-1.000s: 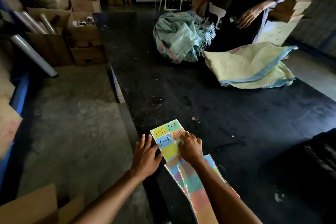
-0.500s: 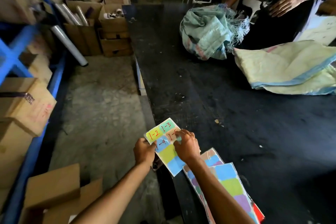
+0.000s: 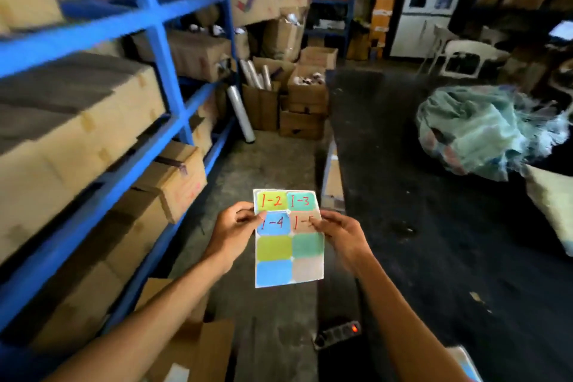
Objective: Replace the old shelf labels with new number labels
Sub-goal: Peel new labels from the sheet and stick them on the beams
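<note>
I hold a sheet of coloured sticker labels (image 3: 288, 254) up in front of me, above the floor. Its upper stickers carry red handwritten numbers 1-2, 1-3, 1-4 and a partly covered fourth; the lower ones are blank. My left hand (image 3: 234, 231) pinches the sheet's left edge at the blue 1-4 sticker. My right hand (image 3: 342, 234) pinches the right edge over the tan sticker. The blue metal shelf rack (image 3: 161, 40), loaded with cardboard boxes, stands along the left.
A black table (image 3: 434, 226) with a bundled green sack (image 3: 483, 130) is on the right. Open boxes and film rolls (image 3: 242, 112) stand at the aisle's far end. A power strip (image 3: 338, 333) and a flattened box (image 3: 198, 344) lie on the floor near me.
The sheet has left the table and now hangs between both hands. My view has swung left from the table toward the blue rack and the aisle.
</note>
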